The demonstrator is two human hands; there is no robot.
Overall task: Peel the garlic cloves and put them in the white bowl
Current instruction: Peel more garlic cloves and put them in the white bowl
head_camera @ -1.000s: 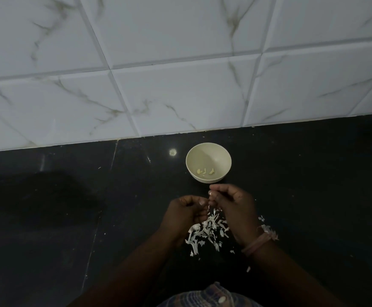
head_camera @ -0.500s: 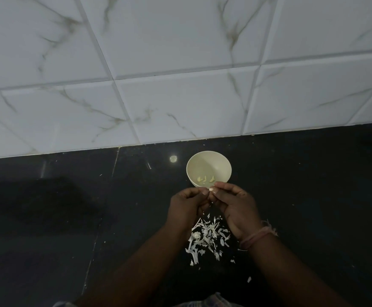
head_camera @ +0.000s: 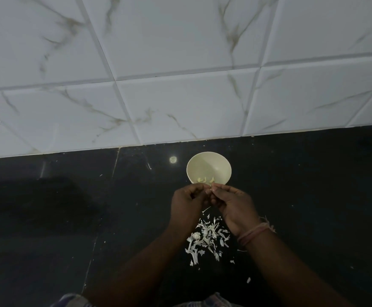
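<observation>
Just in front of the white bowl (head_camera: 209, 168), head view: left hand (head_camera: 187, 201) and right hand (head_camera: 233, 206) are meeting fingertip to fingertip, both with fingers curled, pinching something tiny between them; likely a garlic clove, too small to tell. Peeled cloves (head_camera: 205, 180) are lying inside the bowl. Peel scraps (head_camera: 206, 238) are sitting on the dark tabletop (head_camera: 70, 218), nearer the person than the bowl. Thread band (head_camera: 252, 233) is on the right wrist.
</observation>
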